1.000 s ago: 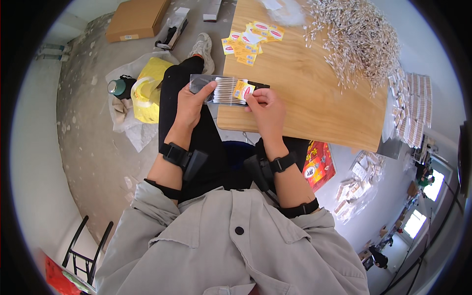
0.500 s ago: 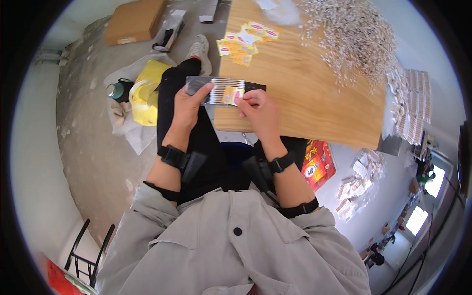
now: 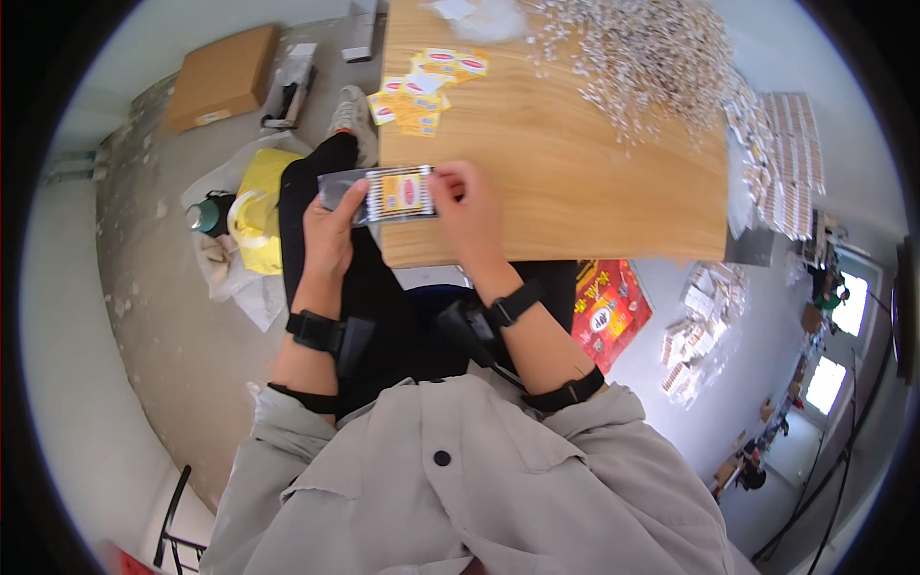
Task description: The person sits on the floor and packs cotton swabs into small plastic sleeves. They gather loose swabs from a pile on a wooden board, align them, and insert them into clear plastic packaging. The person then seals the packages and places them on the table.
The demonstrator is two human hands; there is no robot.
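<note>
Between my hands, over the near left part of the table, is a clear plastic bag of cotton swabs (image 3: 377, 198) with a yellow, white and red label card (image 3: 406, 194) lying across the swabs. My left hand (image 3: 331, 230) grips the bag's left end, thumb on top and fingers underneath. At the right end, my right hand (image 3: 467, 206) has its fingers curled and pinched against the bag's edge; the fingertips are partly hidden. A dark strip shows along the bag's edges. Several loose label cards (image 3: 420, 88) lie beyond the bag, at the table's left side.
The wooden table (image 3: 575, 211) carries a large heap of loose cotton swabs (image 3: 661, 67) at the far right. Bundled swabs (image 3: 791, 163) are stacked past its right edge. A yellow bag (image 3: 257, 216), a green-topped bottle (image 3: 203, 217) and a cardboard box (image 3: 225, 77) are on the floor at left.
The label card now lies flat across the middle of the swabs, and my right hand has shifted from the card to the bag's right end. The whole view has shifted.
</note>
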